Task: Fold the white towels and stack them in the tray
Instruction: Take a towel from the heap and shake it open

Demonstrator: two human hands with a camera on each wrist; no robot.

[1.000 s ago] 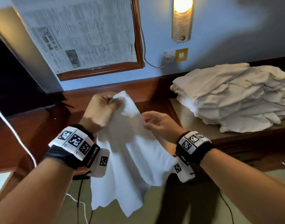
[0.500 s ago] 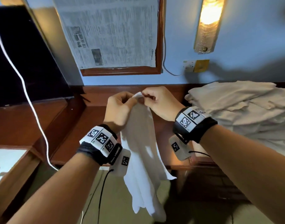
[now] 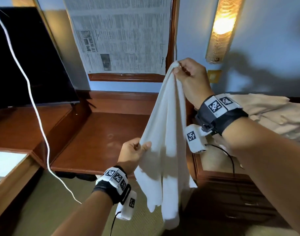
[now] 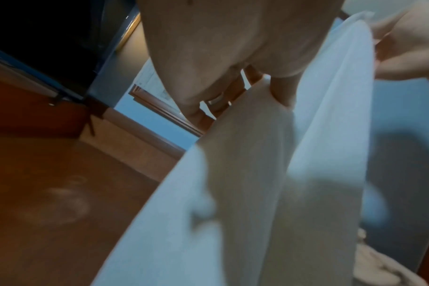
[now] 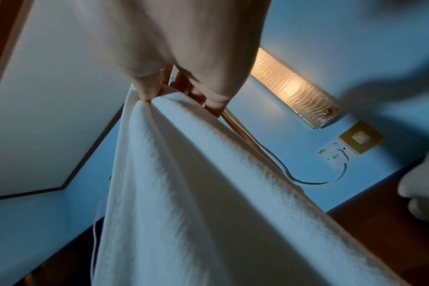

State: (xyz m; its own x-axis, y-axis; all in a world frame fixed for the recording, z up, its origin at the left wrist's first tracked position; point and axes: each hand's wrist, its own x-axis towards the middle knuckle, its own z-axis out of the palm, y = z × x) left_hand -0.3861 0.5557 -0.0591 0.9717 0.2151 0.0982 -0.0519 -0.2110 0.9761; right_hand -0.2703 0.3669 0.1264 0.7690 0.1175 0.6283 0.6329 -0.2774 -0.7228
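A white towel [image 3: 164, 137] hangs in the air in front of me, bunched at the top. My right hand [image 3: 181, 69] pinches its top corner high up, near the framed newspaper; the right wrist view shows that pinch on the towel [image 5: 184, 193]. Lower down, my left hand [image 3: 142, 147] pinches the towel's left edge between thumb and fingers; the cloth [image 4: 245, 193] fills the left wrist view. A pile of unfolded white towels [image 3: 272, 116] lies on the surface at the right. No tray is in view.
A low wooden desk [image 3: 101, 142] runs below the towel. A dark TV screen [image 3: 26, 57] stands at the left, with a white cable [image 3: 33, 99] hanging before it. A lit wall lamp [image 3: 220, 29] and a drawer cabinet [image 3: 231, 196] are at the right.
The hands were together at the towel's top corner. Now the right hand has lifted that corner higher while the left hand has slid down to the left edge.
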